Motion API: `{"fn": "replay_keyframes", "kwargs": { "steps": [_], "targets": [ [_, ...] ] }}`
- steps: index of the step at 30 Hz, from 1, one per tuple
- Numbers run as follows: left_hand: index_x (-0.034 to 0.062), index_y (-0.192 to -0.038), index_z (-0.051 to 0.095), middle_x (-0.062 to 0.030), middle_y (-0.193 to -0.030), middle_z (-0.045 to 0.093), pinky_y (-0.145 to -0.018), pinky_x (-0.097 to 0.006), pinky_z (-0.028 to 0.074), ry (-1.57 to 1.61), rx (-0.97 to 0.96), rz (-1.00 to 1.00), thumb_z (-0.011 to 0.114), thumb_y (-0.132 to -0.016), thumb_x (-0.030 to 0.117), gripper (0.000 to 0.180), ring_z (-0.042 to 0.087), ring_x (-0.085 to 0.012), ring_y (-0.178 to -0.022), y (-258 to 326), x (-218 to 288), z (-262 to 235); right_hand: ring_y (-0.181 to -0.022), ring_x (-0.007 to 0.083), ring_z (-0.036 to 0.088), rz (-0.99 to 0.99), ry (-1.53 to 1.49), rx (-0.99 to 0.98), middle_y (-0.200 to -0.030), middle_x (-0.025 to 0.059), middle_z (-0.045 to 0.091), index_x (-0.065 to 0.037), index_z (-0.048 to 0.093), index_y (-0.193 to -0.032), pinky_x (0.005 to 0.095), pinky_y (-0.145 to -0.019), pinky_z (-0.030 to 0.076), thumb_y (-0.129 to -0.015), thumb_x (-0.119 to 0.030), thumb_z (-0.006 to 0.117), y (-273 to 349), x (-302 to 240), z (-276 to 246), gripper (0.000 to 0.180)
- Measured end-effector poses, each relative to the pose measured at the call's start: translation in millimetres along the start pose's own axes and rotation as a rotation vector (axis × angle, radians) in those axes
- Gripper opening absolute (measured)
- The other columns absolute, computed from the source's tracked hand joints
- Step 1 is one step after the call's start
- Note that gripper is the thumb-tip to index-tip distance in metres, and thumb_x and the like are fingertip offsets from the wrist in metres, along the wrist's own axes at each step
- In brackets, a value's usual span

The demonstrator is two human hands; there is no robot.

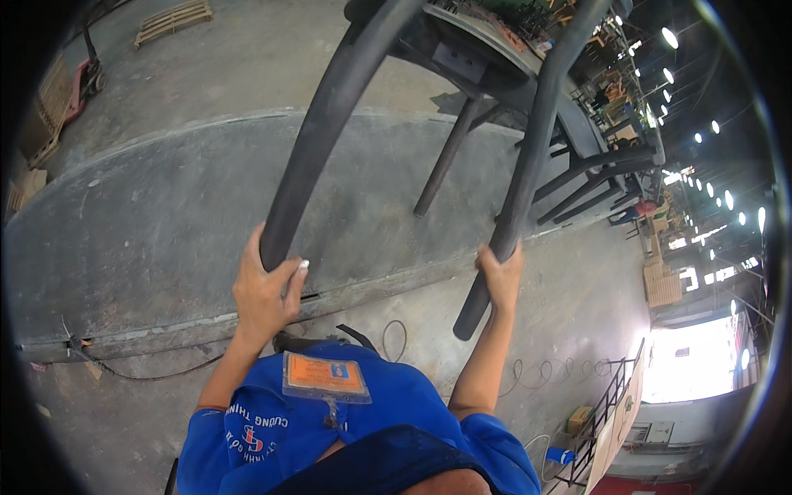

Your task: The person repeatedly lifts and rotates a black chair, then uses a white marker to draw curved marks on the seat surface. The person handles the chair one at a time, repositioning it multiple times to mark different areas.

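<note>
The person is holding a dark chair (441, 54) that is filling the upper middle of the frame, its two long legs slanting down toward the lower middle. The left hand (268, 289) is grasping the end of the left leg (330, 124), thumb and fingers curling around it; the right hand (501, 276) is clasping the other leg (540, 124) just above its tip, which is protruding below the fist. The step in hand seems to be steadying or shifting the chair by these two legs; the next move is probably calling for an even grip on both sides, so that neither leg is twisting away.

The legs are looking rounded, smooth and matt, grey-black and gently bending near the top. A shorter, straighter leg (448, 157) is hanging between them; whether its foot is touching the grey platform (165, 214), one cannot tell. That surface is looking scuffed and dusty, its edges bowing across the frame. More dark chairs (590, 181) are standing at the right, while a slatted pallet (173, 22) is lying at the upper left.
</note>
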State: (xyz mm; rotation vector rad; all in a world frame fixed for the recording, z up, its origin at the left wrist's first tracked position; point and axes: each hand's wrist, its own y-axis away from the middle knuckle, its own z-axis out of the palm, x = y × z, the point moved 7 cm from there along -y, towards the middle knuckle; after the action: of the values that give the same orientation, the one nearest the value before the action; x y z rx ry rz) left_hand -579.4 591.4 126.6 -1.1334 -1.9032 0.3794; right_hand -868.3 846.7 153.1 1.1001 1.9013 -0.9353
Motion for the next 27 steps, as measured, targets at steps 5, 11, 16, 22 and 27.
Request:
{"fn": "replay_keyframes", "kwargs": {
  "steps": [5, 11, 16, 22, 27],
  "targets": [
    [0.0107, -0.084, 0.071, -0.0238, -0.131, 0.046, -0.080, -0.036, 0.051, -0.088, 0.022, 0.019, 0.071, -0.077, 0.020, 0.012, 0.060, -0.0341, -0.103, -19.7, 8.8, 1.9, -0.049, 0.0122, 0.048, 0.276, -0.948, -0.463, -0.065, 0.0020, 0.046, -0.004, 0.047, -0.099, 0.0266, -0.047, 0.043, -0.067, -0.011, 0.072, 59.2, 63.9, 22.6, 0.041],
    [0.0118, -0.089, 0.070, -0.0203, -0.130, 0.049, -0.079, -0.038, 0.051, -0.266, 0.028, 0.006, 0.069, -0.082, 0.022, 0.012, 0.061, -0.0343, -0.103, -38.6, 21.1, 4.3, -0.046, 0.0123, 0.045, 0.346, -1.147, -0.646, -0.063, 0.0032, 0.046, -0.004, 0.046, -0.094, 0.0272, -0.041, 0.037, -0.070, -0.012, 0.069, 56.5, 67.5, 28.2, 0.035],
    [0.0125, -0.090, 0.070, -0.0169, -0.128, 0.052, -0.077, -0.038, 0.052, -0.371, 0.060, -0.008, 0.070, -0.082, 0.024, 0.014, 0.063, -0.0325, -0.102, -45.9, 24.4, 6.6, -0.054, 0.0173, 0.054, 0.324, -0.648, -0.480, -0.070, 0.0079, 0.054, -0.002, 0.051, -0.097, 0.0295, -0.053, 0.045, -0.072, -0.014, 0.071, 48.1, 65.0, 9.3, 0.035],
    [0.0162, -0.090, 0.069, -0.0142, -0.125, 0.054, -0.078, -0.039, 0.052, -0.427, 0.058, -0.032, 0.070, -0.081, 0.023, 0.012, 0.062, -0.0313, -0.101, -44.3, 19.9, 5.8, -0.064, 0.0170, 0.056, 0.360, -0.964, -0.625, -0.078, 0.0075, 0.056, -0.001, 0.051, -0.105, 0.0316, -0.060, 0.047, -0.075, -0.014, 0.069, 13.6, 41.6, 23.4, 0.037],
    [0.0178, -0.091, 0.070, -0.0126, -0.124, 0.056, -0.078, -0.038, 0.052, -0.449, 0.094, -0.058, 0.068, -0.082, 0.029, 0.014, 0.063, -0.0299, -0.101, -45.7, 19.4, 4.2, -0.056, 0.0105, 0.046, 0.399, -1.385, -0.871, -0.073, 0.0008, 0.046, -0.004, 0.046, -0.103, 0.0275, -0.055, 0.045, -0.076, -0.017, 0.067, -25.8, 22.7, 46.3, 0.036]
  ]
}}
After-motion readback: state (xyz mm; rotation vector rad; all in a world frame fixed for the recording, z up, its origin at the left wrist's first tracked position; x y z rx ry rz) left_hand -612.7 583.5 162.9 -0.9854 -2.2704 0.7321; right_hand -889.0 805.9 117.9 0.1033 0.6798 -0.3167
